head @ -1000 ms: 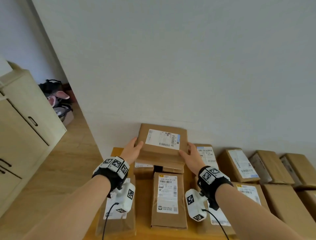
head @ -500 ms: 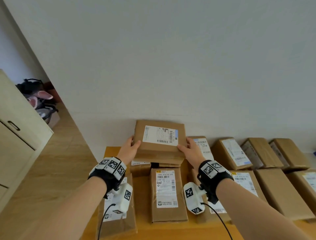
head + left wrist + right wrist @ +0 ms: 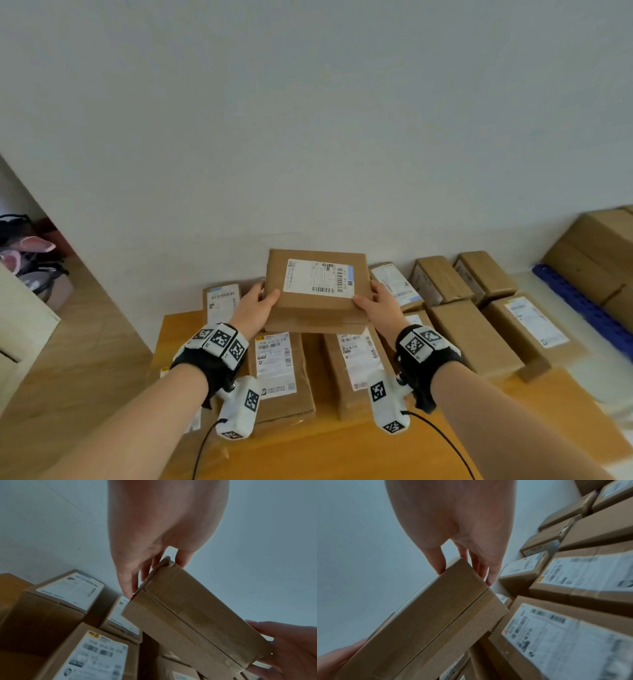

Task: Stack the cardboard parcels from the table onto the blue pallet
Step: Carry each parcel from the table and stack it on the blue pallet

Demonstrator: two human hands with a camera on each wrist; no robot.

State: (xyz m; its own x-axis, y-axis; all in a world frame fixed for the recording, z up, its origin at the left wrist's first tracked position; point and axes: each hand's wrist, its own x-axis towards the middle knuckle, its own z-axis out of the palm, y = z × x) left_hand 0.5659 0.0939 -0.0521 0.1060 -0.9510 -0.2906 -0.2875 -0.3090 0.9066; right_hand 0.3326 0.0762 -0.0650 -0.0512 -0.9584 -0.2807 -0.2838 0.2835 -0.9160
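cardboard parcel (image 3: 317, 291), fingers (image 3: 127, 586) gripping both ends

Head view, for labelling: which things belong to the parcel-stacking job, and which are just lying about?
Job:
- held parcel, gripped at its ends by the left hand and right hand
- table parcels
- table
- blue pallet, far right
- large boxes by the pallet

Lying about:
- cabinet, left edge
- bags on the floor
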